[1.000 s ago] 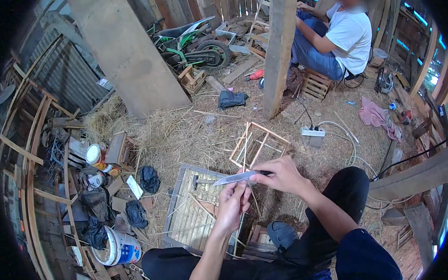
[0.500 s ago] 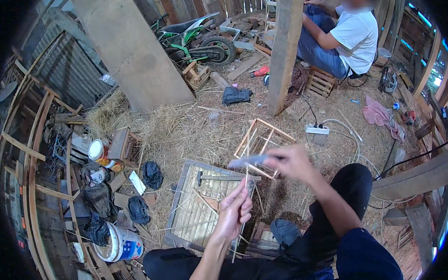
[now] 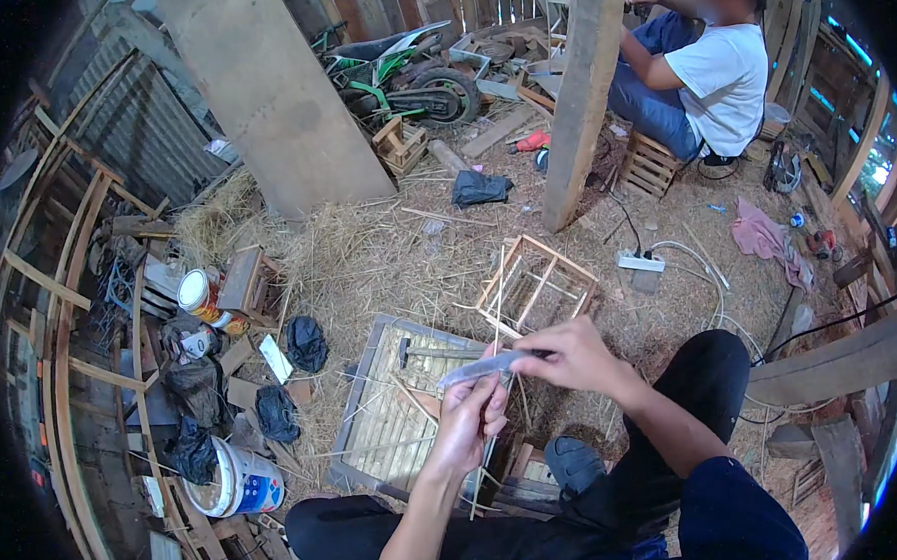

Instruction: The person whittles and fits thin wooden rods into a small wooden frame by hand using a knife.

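Whittling, apparently: the right hand (image 3: 576, 354) is closed round a knife (image 3: 478, 367) — blade across the thin strip (image 3: 496, 330) the left hand (image 3: 468, 415) pinches (thumb close by) — another stroke would demand steadiness.

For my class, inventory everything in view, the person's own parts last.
Knife: one, grey, held
Stick: one, pale, held
Frame: one, tan, centre
Panel: one, pale, centre
Hammer: one, dark, on panel
Motorbike: one, green, back
Board: one, tan, back
Post: one, brown, upper centre
Co-worker: one, white shirt, back
Power strip: one, white, right
Cloth: one, pink, right
Bucket: one, white, lower left
Bags: several, black, mostly left
Legs: two, black, bottom
Left hand: one, bare, on stick
Right hand: one, bare, on knife
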